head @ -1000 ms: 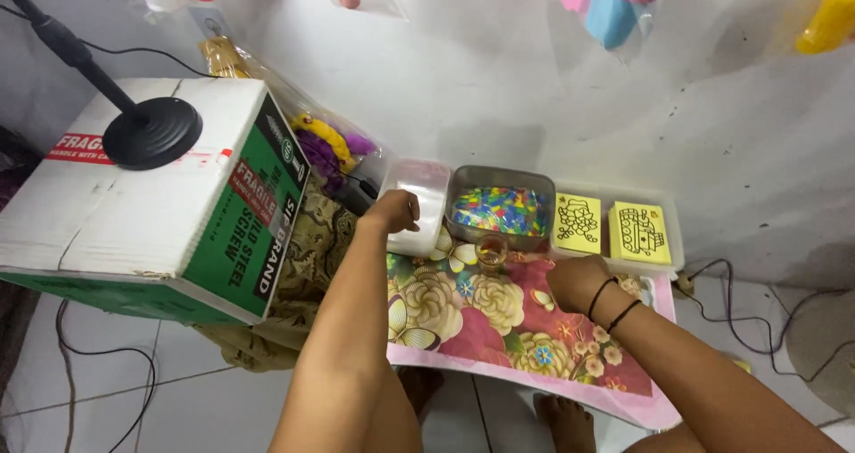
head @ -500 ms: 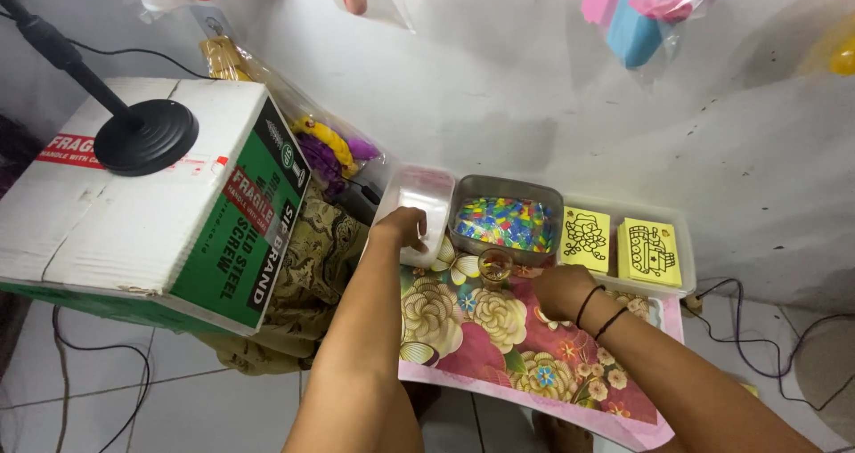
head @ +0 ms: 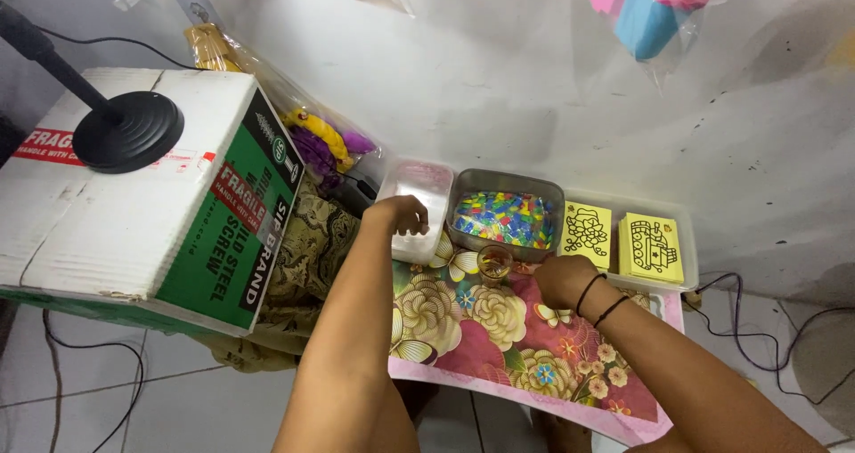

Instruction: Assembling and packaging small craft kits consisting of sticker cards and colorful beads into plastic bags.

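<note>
My left hand [head: 398, 216] reaches into a clear plastic box [head: 419, 195] at the back left of a low table, fingers curled at its near edge; what it grips is hidden. My right hand [head: 563, 280] rests as a loose fist on the floral cloth [head: 499, 328], two black bands on the wrist. Between the hands stands a small glass cup [head: 494, 261]. Behind it, a grey tray [head: 508, 186] holds several small colourful pieces [head: 503, 217].
A clear tray [head: 686, 239] on the right holds two yellow picture cards [head: 588, 232]. A large white and green cardboard box [head: 160, 212] with a black round stand base [head: 129, 130] sits at left. Plastic bags hang on the white wall. Cables lie on the tiled floor.
My left hand has moved from the box's front edge further into the clear box. The right hand has stayed on the cloth. The view has shifted slightly.
</note>
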